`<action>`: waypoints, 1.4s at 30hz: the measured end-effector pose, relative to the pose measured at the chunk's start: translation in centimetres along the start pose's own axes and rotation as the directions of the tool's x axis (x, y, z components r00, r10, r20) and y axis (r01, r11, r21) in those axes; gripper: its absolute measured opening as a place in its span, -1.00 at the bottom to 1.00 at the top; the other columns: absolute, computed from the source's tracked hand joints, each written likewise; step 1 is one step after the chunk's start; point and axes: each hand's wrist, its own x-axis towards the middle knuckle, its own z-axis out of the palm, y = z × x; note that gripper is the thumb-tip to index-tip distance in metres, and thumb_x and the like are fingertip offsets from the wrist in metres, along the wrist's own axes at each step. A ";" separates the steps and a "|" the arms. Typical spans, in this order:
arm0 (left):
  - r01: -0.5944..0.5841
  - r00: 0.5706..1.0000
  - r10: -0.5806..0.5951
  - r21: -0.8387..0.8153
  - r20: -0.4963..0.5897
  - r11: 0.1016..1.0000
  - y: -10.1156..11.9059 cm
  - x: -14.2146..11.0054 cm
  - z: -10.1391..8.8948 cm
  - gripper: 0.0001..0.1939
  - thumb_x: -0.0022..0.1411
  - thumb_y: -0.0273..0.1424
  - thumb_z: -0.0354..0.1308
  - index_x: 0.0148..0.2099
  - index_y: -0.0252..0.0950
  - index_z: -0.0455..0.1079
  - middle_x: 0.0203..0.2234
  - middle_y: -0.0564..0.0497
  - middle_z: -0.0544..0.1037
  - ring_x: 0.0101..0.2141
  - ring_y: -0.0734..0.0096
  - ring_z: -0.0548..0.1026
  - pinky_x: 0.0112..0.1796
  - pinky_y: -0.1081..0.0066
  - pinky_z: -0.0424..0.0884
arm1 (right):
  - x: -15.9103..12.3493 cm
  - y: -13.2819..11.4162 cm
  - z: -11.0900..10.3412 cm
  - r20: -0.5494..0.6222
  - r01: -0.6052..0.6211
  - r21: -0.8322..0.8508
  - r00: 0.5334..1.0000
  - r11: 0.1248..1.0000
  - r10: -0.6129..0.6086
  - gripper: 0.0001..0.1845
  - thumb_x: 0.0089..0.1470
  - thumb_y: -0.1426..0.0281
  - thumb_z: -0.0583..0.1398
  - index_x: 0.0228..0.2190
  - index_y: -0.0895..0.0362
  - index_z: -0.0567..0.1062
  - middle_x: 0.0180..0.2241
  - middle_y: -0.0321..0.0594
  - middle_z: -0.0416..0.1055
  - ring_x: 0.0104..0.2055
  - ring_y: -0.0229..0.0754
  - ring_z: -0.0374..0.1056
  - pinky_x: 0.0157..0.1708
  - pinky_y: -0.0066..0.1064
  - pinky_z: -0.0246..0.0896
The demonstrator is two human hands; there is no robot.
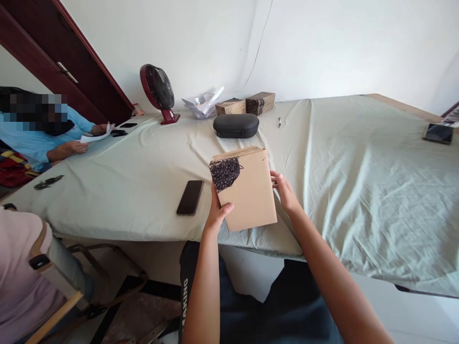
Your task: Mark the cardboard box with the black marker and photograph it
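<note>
At far left, between 8 and 9 o'clock from the cardboard box: person in pink top. Above, between 9 and 10: co-worker in blue sleeves, holding white paper at table's edge. At 9, far out on the cloth: small dark item, too unclear to name. Between 10 and 11: dark red fan, tilted on its base. At 9, close to box: black phone, lying flat, screen dark. At 11: clear plastic bin, papers inside.

Next, at 8 on box: left hand, closed around left side, thumb flat on front face, fingers mostly hidden along side.

Box itself at clock centre, right by near table edge, tipped with broad face toward camera. Plain brown, squarish, edges straight. Dense black scribble filling corner at 10 to 11, loose loops at its margin; tiny dark mark near corner at 1; narrow top side showing. Cannot tell if touching cloth.

At 12, beyond box: black zip case, two patterned cartons just behind. At 1: pen. At 3, beside box edge: right hand, partly open, fingers loosely bent, gripping nothing; fingertip contact unclear. Far right, between 2 and 3: dark flat device.
</note>
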 end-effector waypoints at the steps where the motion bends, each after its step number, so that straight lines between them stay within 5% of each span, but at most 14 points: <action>1: 0.004 1.000 -0.004 -0.018 -0.007 1.000 -0.4 -0.1 0.0 0.26 0.07 0.06 0.46 0.60 -0.10 -0.15 0.46 -0.24 0.29 0.44 -0.17 0.31 0.40 -0.01 0.29 | 0.2 0.0 -0.3 -0.098 -0.077 -0.200 0.994 0.977 0.058 -0.25 0.38 -0.11 -0.06 0.23 0.15 0.47 0.17 0.13 0.49 0.19 0.23 0.40 0.15 0.07 0.33; 4: 0.018 1.000 -0.019 -0.036 -0.019 0.999 -0.4 0.1 0.0 0.20 0.09 0.00 0.45 0.60 -0.08 -0.10 0.47 -0.18 0.29 0.46 -0.13 0.28 0.42 0.02 0.26 | 0.4 -0.1 -0.6 -0.258 -0.329 -0.678 0.944 0.658 0.206 -0.50 0.29 0.16 0.21 0.06 0.30 0.55 0.13 0.33 0.46 0.22 0.40 0.30 0.14 0.09 0.22; 7: 0.020 0.999 -0.022 -0.049 -0.041 0.999 0.2 0.4 0.3 0.17 0.11 -0.03 0.45 0.60 -0.07 -0.09 0.49 -0.16 0.27 0.49 -0.12 0.22 0.45 0.03 0.22 | 0.3 -0.4 -0.2 -0.191 -0.316 -0.806 0.939 0.501 0.285 -0.69 0.37 0.39 0.09 -0.03 0.28 0.55 0.05 0.28 0.50 0.15 0.29 0.37 0.00 -0.10 0.21; 13: 0.001 0.999 -0.004 -0.073 -0.047 0.997 0.3 0.2 0.6 0.14 0.12 -0.09 0.46 0.59 -0.08 -0.06 0.45 -0.17 0.34 0.46 -0.14 0.28 0.42 0.01 0.27 | 0.5 -1.2 0.1 -0.138 -0.311 -0.722 0.940 0.618 0.312 -0.64 0.47 0.37 -0.06 0.03 0.12 0.49 -0.02 0.02 0.56 -0.13 -0.01 0.47 -0.36 -0.32 0.02; 21: 0.034 0.999 -0.038 -0.101 -0.033 0.994 0.1 0.0 0.5 0.18 0.11 -0.05 0.47 0.60 -0.06 -0.09 0.40 -0.18 0.39 0.49 -0.12 0.21 0.46 -0.04 0.18 | 0.3 -2.8 -0.1 -0.072 -0.281 -0.803 0.921 0.525 0.383 -0.55 0.46 0.28 -0.05 0.08 0.05 0.57 -0.05 0.04 0.59 -0.07 0.12 0.54 -0.28 -0.26 0.16; 25: 0.040 0.999 -0.043 -0.111 -0.033 0.993 0.5 0.1 0.7 0.21 0.08 -0.05 0.48 0.59 -0.08 -0.09 0.40 -0.19 0.39 0.47 -0.13 0.25 0.44 -0.04 0.22 | -0.1 -4.6 0.3 -0.046 -0.275 -0.832 0.900 0.482 0.434 -0.31 0.45 0.22 -0.01 0.50 0.06 0.11 0.07 0.22 0.52 0.00 0.26 0.56 -0.13 -0.12 0.30; 28: 0.043 0.998 -0.048 -0.107 -0.050 0.993 0.7 0.1 0.8 0.22 0.05 -0.04 0.49 0.59 -0.10 -0.08 0.42 -0.20 0.37 0.44 -0.12 0.31 0.40 0.00 0.28 | -0.6 -5.1 0.3 -0.026 -0.277 -0.829 0.887 0.486 0.461 -0.11 0.44 0.18 0.02 0.57 0.14 -0.25 0.13 0.36 0.46 0.01 0.31 0.56 -0.07 -0.05 0.34; 36: 0.034 0.998 -0.038 -0.086 -0.048 0.996 0.6 -0.1 0.9 0.22 0.07 -0.03 0.47 0.60 -0.11 -0.10 0.44 -0.20 0.34 0.43 -0.11 0.32 0.40 0.00 0.28 | -1.8 -0.6 -2.3 0.029 -0.184 -0.658 0.963 0.730 0.269 -0.14 0.30 0.46 0.00 0.56 0.15 -0.05 0.09 0.18 0.60 -0.01 0.18 0.56 -0.07 -0.15 0.40; 42: 0.030 0.998 -0.035 -0.080 -0.051 0.996 0.6 -0.1 0.9 0.23 0.07 0.01 0.47 0.61 -0.09 -0.10 0.44 -0.20 0.33 0.44 -0.11 0.31 0.39 0.00 0.29 | -2.7 2.1 -3.6 -0.057 -0.175 -0.379 0.985 0.909 0.165 -0.06 0.15 0.44 0.09 0.53 0.11 0.08 -0.16 -0.13 0.68 -0.32 -0.10 0.49 -0.12 -0.23 0.44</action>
